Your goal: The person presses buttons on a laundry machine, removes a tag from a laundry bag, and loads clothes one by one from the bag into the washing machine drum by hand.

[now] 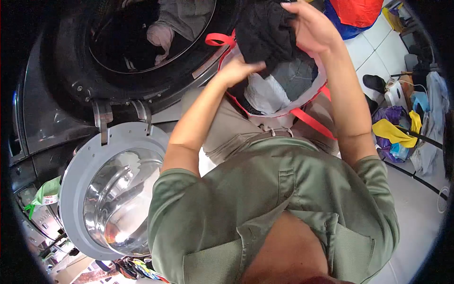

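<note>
A black cloth garment [265, 31] hangs bunched over the mouth of a bag [309, 102] with a pale lining and red handles. My right hand [317, 28] grips the garment at its right side, thumb on top and the other fingers partly hidden. Lower down on the left, my left hand [239, 71] is at the bag's rim against the garment's lower edge. Its fingertips are blurred and partly covered. Inside the bag lie a white cloth [267, 94] and a dark grey cloth [300, 78].
A black front-loading washing machine [52, 111] stands at left, with clothes [182, 19] in its drum. Its round door [75, 189] hangs wide open beside my left arm. A red and blue bag [357, 14] and assorted plastic bags [397, 135] lie to the right.
</note>
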Tool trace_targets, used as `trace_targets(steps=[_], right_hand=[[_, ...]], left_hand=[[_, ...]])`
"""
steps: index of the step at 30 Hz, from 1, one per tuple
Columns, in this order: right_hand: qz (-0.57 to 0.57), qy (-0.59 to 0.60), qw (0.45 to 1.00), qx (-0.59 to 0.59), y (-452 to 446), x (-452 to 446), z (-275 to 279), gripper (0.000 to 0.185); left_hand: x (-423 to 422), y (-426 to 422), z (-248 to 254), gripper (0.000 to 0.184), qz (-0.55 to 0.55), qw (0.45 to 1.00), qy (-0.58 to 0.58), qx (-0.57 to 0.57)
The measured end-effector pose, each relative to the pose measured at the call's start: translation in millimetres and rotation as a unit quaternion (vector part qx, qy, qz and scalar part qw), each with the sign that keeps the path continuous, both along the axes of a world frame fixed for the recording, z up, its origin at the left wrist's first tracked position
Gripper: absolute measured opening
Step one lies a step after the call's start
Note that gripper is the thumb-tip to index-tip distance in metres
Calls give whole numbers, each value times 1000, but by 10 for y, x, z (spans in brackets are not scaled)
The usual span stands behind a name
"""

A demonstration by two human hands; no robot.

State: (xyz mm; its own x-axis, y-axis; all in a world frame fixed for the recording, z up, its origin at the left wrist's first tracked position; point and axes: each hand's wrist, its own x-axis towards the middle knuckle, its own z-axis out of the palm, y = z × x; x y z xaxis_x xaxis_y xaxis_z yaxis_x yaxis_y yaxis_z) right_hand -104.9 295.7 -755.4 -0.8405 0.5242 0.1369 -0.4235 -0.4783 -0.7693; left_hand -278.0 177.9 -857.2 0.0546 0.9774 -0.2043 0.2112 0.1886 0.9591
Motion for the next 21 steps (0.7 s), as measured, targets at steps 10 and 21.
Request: trace_targets(steps=[10, 21], right_hand=[[-57, -72, 995, 25, -315, -619, -804, 30], [-40, -248, 905, 344, -373, -732, -1199, 32]], left_hand=[[-1077, 385, 1021, 33, 345, 853, -366, 138], [-702, 1, 360, 72, 47, 962, 186, 195]])
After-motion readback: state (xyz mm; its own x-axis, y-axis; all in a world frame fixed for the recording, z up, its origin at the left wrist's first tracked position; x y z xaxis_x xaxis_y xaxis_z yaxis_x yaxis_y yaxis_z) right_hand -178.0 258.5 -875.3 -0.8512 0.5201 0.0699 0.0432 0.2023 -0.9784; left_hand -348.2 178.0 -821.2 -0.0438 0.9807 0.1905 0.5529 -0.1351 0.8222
